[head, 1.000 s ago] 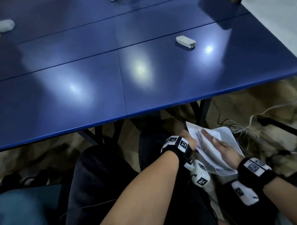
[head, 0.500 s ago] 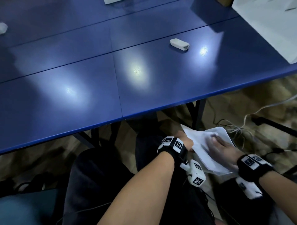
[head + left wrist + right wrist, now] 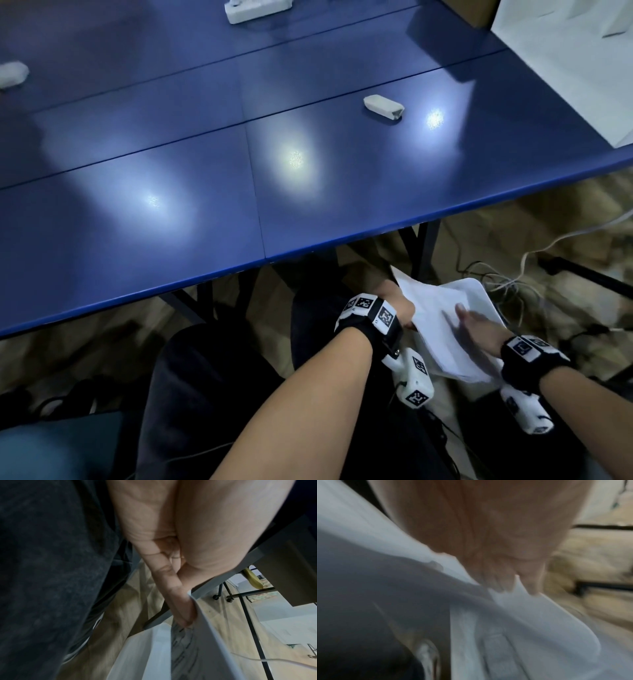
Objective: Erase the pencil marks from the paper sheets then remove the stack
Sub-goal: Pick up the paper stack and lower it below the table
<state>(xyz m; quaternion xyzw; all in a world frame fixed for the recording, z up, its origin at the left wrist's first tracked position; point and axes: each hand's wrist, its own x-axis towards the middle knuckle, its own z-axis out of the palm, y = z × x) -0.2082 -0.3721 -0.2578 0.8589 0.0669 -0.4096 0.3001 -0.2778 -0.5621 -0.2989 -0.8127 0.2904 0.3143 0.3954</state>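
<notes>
A stack of white paper sheets [image 3: 442, 322] is held below the blue table's [image 3: 308, 205] front edge, to the right of my lap. My left hand [image 3: 399, 306] pinches the stack's left edge between thumb and fingers [image 3: 178, 601]. Dark pencil marks [image 3: 181, 649] show on a sheet just past them. My right hand [image 3: 474, 325] lies on the top sheet with its fingers stretched out. Blurred in the right wrist view, its fingertips [image 3: 503, 582] touch the paper [image 3: 539, 622]. A white eraser [image 3: 383, 107] lies alone on the table, far from both hands.
A white power strip [image 3: 257, 10] sits at the table's far edge and a crumpled white lump [image 3: 12, 73] at far left. A large white sheet [image 3: 565, 68] covers the table's right corner. Table legs [image 3: 423, 246] and loose cables [image 3: 513, 277] lie close to the stack.
My right hand has slid a little across the top sheet. The left hand keeps its pinch on the edge. The head view has tilted, showing more of the table's far side.
</notes>
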